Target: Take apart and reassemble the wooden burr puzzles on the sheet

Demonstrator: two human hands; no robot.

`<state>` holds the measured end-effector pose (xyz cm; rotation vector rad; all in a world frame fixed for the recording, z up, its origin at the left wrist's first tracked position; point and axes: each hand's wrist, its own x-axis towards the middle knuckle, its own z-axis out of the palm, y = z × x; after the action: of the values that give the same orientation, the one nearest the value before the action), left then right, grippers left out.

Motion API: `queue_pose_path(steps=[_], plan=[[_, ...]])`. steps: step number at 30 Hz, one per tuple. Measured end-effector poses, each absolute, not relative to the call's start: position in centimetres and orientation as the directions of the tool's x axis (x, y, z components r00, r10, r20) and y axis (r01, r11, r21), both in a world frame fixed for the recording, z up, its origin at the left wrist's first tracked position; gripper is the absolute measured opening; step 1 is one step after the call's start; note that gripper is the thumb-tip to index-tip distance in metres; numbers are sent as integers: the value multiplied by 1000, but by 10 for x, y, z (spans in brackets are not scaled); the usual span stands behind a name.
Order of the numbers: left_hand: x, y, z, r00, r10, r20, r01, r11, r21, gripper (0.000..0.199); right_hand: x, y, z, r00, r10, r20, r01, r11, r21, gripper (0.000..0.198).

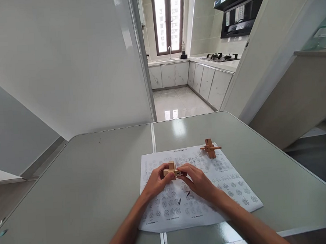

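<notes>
A light wooden burr puzzle (171, 167) of interlocking blocks is held between both hands, above a printed sheet. My left hand (158, 179) is closed round its left side, thumb on the front. At its right side, my right hand (195, 179) pinches a block end that carries a dark handwritten mark. Beneath the hands lies the white instruction sheet (168, 213), covered in small diagrams, with a couple of bold pen marks near its middle. A darker brown wooden puzzle (209, 148), marked on its top end, rests on the sheet's upper right corner.
The grey-green table (95, 192) has a pale seam running through it. Past its far edge, a doorway leads to a kitchen with white cabinets (173, 74), a gas stove (222, 57) and a window (169, 22). A white panel (73, 61) stands at the left.
</notes>
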<state>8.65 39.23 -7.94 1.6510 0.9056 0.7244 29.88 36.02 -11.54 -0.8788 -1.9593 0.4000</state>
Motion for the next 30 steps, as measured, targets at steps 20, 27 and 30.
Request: queue_pose_path(steps=[20, 27, 30], plan=[[87, 392, -74, 543, 840, -22, 140, -64, 988, 56, 293, 359, -122, -215, 743, 634, 441, 653, -616, 11], [90, 385, -79, 523, 853, 0, 170, -104, 980, 63, 290, 356, -114, -219, 831, 511, 444, 551, -706, 28], [90, 386, -79, 495, 869, -6, 147, -77, 986, 56, 290, 356, -111, -199, 827, 525, 444, 554, -704, 18]])
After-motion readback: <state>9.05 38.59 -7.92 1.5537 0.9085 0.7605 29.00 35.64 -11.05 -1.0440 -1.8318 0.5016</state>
